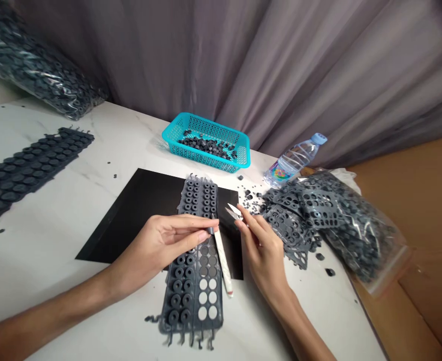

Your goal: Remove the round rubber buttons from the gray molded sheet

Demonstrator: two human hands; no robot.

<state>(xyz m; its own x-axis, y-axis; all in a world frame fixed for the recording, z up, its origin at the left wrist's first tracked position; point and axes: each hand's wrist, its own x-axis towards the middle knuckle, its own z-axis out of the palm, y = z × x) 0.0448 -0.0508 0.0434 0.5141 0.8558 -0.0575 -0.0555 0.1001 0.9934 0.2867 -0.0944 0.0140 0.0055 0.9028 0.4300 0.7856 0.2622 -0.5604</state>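
Observation:
My left hand [172, 238] pinches a small black rubber piece [211, 230] between thumb and fingertips, above a moulded black rubber sheet [194, 258]. Rows of ring-shaped plugs stand on that sheet; several round holes along its near right side are open, showing the white table or the black mat beneath. To the right, my right hand [264, 245] is closed around small pointed snips [234, 211], their two pale blades apart and aimed toward the left hand. Between the hands, a white pen-like stick [224, 263] lies along the sheet's right edge.
A black mat [119, 215] lies under the sheet. Behind it sits a turquoise basket [206, 161] of small black pieces. A water bottle [294, 160], punched-out rubber scraps [288, 225] and a filled plastic bag [367, 240] are at right. Another sheet [29, 173] and bag [36, 70] are left.

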